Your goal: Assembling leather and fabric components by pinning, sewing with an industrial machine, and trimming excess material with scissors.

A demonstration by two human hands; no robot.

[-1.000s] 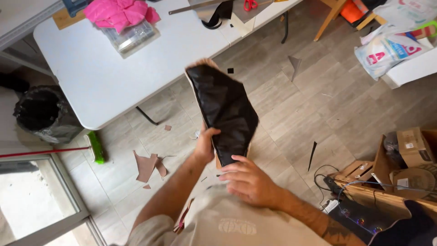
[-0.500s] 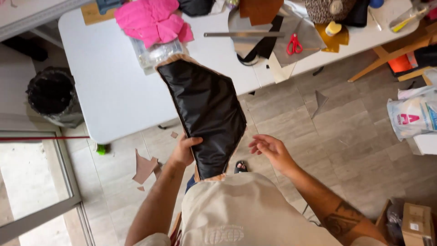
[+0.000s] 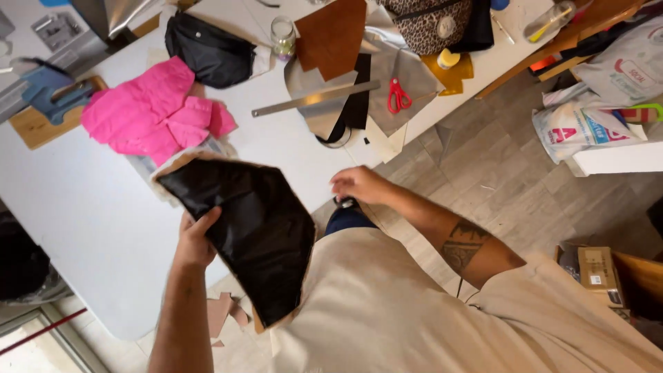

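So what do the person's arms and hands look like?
Both arms are bare, with no gloves, rings or watch to see. The right forearm has a dark tattoo. The left hand and right hand are bare. A beige short-sleeved shirt covers the shoulders.

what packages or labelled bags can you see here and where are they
White plastic bag: floor at right, crumpled, red and blue print.
Grey-white sack: upper right, above it, red oval mark.
Cardboard box: lower right floor, brown, small white label.
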